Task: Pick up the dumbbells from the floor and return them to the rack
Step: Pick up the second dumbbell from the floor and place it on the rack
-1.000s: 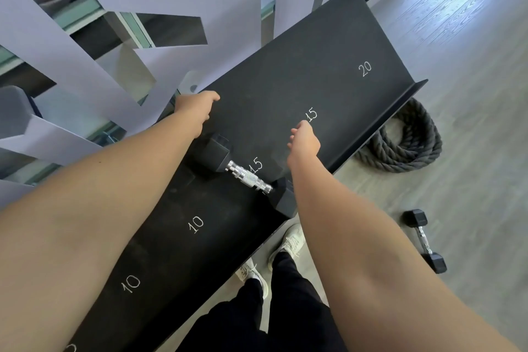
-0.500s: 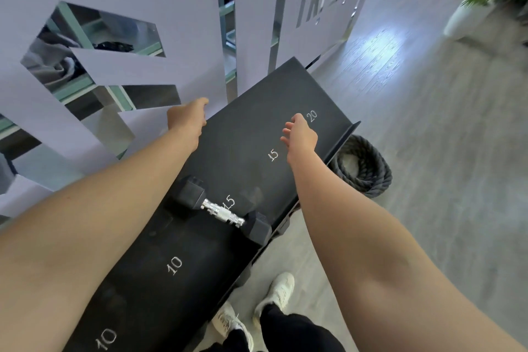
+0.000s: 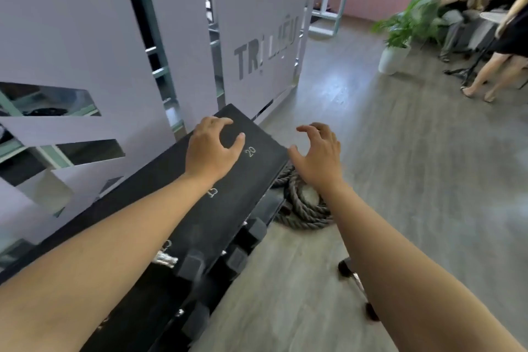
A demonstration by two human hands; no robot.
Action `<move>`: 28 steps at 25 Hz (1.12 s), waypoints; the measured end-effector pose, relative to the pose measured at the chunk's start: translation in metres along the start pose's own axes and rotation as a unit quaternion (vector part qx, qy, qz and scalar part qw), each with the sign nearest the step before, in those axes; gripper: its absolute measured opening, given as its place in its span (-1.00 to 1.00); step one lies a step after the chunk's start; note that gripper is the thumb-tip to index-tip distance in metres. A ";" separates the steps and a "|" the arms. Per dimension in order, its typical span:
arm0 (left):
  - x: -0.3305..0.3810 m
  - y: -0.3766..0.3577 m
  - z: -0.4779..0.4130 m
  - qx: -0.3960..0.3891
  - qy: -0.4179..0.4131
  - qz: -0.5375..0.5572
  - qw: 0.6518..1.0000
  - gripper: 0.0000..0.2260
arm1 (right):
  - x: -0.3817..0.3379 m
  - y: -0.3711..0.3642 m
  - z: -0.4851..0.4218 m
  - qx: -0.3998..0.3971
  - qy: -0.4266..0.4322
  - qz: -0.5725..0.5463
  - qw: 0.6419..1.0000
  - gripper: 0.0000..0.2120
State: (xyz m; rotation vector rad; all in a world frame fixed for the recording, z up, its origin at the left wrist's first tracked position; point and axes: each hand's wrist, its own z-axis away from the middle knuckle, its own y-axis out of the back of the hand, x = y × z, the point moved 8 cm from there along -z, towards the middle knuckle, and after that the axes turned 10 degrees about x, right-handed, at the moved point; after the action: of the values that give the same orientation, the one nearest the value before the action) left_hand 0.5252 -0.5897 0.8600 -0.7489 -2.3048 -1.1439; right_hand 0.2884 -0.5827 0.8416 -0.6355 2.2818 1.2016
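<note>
The black dumbbell rack [image 3: 183,180] runs from lower left to centre, its top shelf marked 15 and 20. One black hex dumbbell [image 3: 188,263] with a chrome handle lies on that shelf, partly hidden under my left forearm. More dumbbell heads [image 3: 254,233] show on a lower tier. My left hand [image 3: 213,148] hovers over the shelf's far end by the 20 mark, fingers curled and empty. My right hand [image 3: 318,154] is open past the rack's end, above the rope. A dumbbell [image 3: 355,283] lies on the floor, mostly behind my right forearm.
A coiled thick rope [image 3: 303,211] lies on the floor at the rack's end. A grey cut-out partition [image 3: 85,37] stands behind the rack. A potted plant [image 3: 397,37] and other people [image 3: 503,46] are at the far right on the wooden floor.
The view has tipped up and right, showing more of the room. Both hands have lifted away from the racked dumbbell toward the rack's far end, and their fingers have spread.
</note>
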 end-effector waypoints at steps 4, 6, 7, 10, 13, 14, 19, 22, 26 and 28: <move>0.132 -0.103 0.051 -0.079 -0.111 -0.022 0.990 -0.52 | 0.120 0.124 0.013 0.042 0.013 0.114 0.992 -0.51; 0.192 -0.153 0.079 -0.119 -0.157 -0.016 0.980 -0.47 | 0.171 0.180 0.023 0.051 0.013 0.163 0.985 -0.48; 0.219 -0.177 0.091 -0.140 -0.174 -0.015 0.975 -0.45 | 0.194 0.204 0.029 0.053 0.008 0.180 0.982 -0.47; 0.274 -0.235 0.119 -0.203 -0.209 -0.013 0.957 -0.38 | 0.251 0.250 0.043 0.059 -0.023 0.210 0.976 -0.43; 0.313 -0.294 0.145 -0.271 -0.231 0.004 0.935 -0.32 | 0.312 0.283 0.063 0.085 -0.097 0.220 0.967 -0.39; 0.318 -0.308 0.151 -0.285 -0.223 0.012 0.932 -0.31 | 0.327 0.287 0.070 0.092 -0.118 0.218 0.964 -0.39; 0.327 -0.404 0.173 -0.356 -0.226 0.043 0.906 -0.32 | 0.403 0.288 0.103 0.103 -0.255 0.224 0.935 -0.42; 0.311 -0.479 0.191 -0.423 -0.211 0.047 0.880 -0.34 | 0.453 0.272 0.120 0.119 -0.328 0.221 0.911 -0.48; 0.265 -0.563 0.233 -0.488 -0.179 0.023 0.854 -0.36 | 0.530 0.222 0.157 0.139 -0.447 0.164 0.868 -0.55; 0.232 -0.610 0.256 -0.501 -0.146 0.009 0.853 -0.39 | 0.578 0.184 0.185 0.154 -0.509 0.122 0.838 -0.56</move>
State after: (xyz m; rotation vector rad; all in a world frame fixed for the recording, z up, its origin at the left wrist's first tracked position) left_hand -0.0821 -0.6269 0.5123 -1.3553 -1.7539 -2.3915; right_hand -0.2345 -0.4353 0.5142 0.3878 1.5547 0.8937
